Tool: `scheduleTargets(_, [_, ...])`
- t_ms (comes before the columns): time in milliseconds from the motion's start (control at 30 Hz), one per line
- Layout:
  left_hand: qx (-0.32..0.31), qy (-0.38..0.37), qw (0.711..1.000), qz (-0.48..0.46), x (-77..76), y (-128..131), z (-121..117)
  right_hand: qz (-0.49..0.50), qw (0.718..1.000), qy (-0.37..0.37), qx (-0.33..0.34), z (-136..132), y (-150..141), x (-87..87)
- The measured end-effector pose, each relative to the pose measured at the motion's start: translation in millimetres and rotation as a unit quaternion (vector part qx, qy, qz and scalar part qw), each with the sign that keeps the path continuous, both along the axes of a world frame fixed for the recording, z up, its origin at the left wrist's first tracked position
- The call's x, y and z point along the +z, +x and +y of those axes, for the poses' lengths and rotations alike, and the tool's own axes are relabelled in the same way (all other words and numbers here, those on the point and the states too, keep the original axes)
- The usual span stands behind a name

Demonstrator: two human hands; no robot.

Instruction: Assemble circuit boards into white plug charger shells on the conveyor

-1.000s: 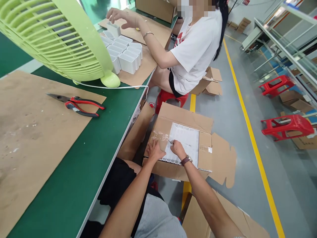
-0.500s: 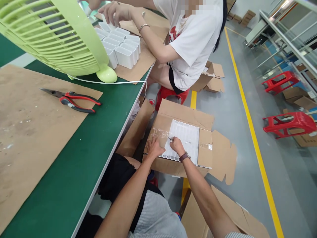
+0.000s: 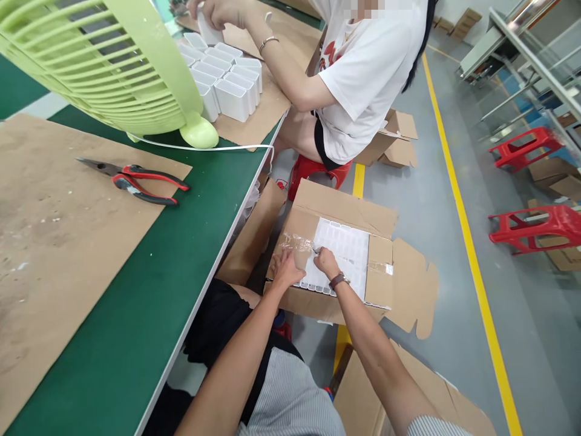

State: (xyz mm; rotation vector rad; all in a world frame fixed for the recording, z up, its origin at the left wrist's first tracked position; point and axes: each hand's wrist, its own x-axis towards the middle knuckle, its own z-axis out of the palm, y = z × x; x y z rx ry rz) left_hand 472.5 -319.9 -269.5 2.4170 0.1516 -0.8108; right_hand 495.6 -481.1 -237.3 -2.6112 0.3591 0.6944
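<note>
In the head view, an open cardboard box [image 3: 349,203] stands beside the table and holds rows of white plastic pieces [image 3: 347,242]. My left hand [image 3: 287,269] lies with its fingers apart on the box's left flap, thumb toward the white pieces. Clear tape [image 3: 297,242] crosses that flap, wrinkled near its edge. My right hand [image 3: 325,261] is closed over the white pieces, just right of the flap edge. A small thin tool [image 3: 316,249] pokes out from its fingers toward the tape; its kind is too small to make out.
The green table [image 3: 181,242] on the left carries red-handled pliers [image 3: 140,181], a green fan [image 3: 167,79] and white containers [image 3: 231,97]. A co-worker [image 3: 349,91] sits beyond the box. Another carton [image 3: 363,387] is at my right, and red stools [image 3: 535,227] stand farther right.
My right hand has shifted slightly at the flap edge, with the tool still in it. My left hand stays on the flap. The co-worker's hand has lifted a white container.
</note>
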Motion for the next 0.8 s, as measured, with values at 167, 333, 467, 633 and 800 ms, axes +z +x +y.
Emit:
scheduleTargets(167, [-0.002, -0.005, 1.0, -0.001, 0.6, 0.4, 1.3, -0.008, 1.0, 0.001, 0.0, -3.4, 4.6, 1.8])
scheduleTargets(333, [-0.003, -0.012, 1.0, -0.004, -0.8, 1.3, 3.1, -0.002, 1.0, 0.002, -0.001, -2.8, 5.1, 2.6])
scheduleTargets(467, [0.002, -0.018, 1.0, -0.002, -3.7, 2.0, 3.9, -0.013, 1.0, -0.003, -0.006, -3.2, 4.7, 3.8])
scheduleTargets(633, [0.008, -0.041, 0.999, -0.006, -12.8, 4.7, 12.0, -0.01, 1.0, -0.008, -0.009, -1.3, 4.9, 4.2])
scheduleTargets(800, [0.007, -0.08, 0.997, -0.023, -21.9, 7.8, 20.0, -0.031, 0.999, -0.011, -0.012, -7.8, 4.9, 11.2])
